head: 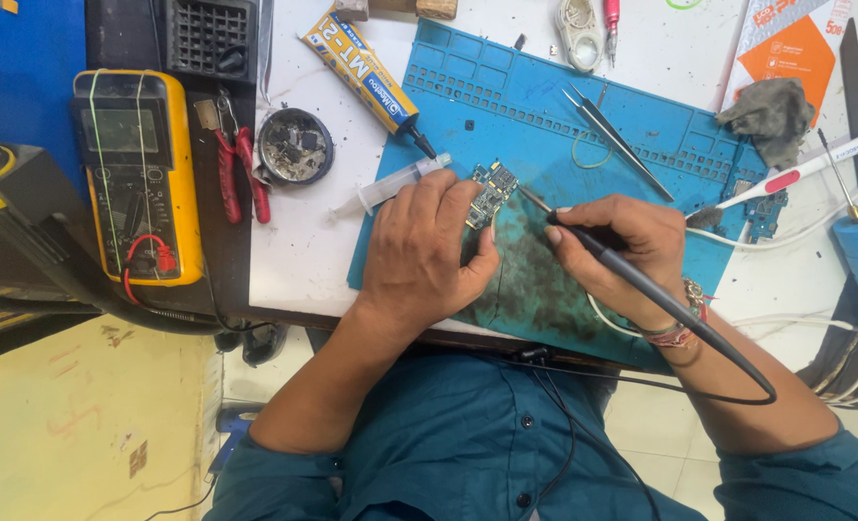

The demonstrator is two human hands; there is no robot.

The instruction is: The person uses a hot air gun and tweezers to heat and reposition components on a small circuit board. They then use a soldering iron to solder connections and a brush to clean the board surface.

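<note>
Left hand: your left hand [427,253] is pressing down on the small circuit board [492,192], fingers closed over its lower part, so only the upper end is showing.
Right hand: your right hand [622,253] is holding a soldering iron [583,236] in a closed pen grip, its tip [525,195] pointing at the right edge of the board.
Board location: the board is lying on the blue work mat [545,116], near the middle, just beside the nozzle of a clear syringe [390,185].
Burn risk: your left fingertips are sitting very near the iron tip; a small slip of either hand is likely to bring hot metal against skin.
Board slip: you are holding the board by finger pressure alone; a push from the tip could skate it sideways and smear a joint.
Cable drag: the iron's black cable [728,362] is looping off the desk edge over your lap; a snag there could jerk the tip off target.
Clutter: tweezers [612,135] and a second small board [765,214] are lying on the mat to your right, near your wrist, and a sweep of the arm could knock them.
Adhesive tube: a yellow and blue tube [361,68] is resting across the mat's upper left corner, well apart from the tip.
Meter: the yellow multimeter [139,174] is sitting far left, out of your reach path.
</note>
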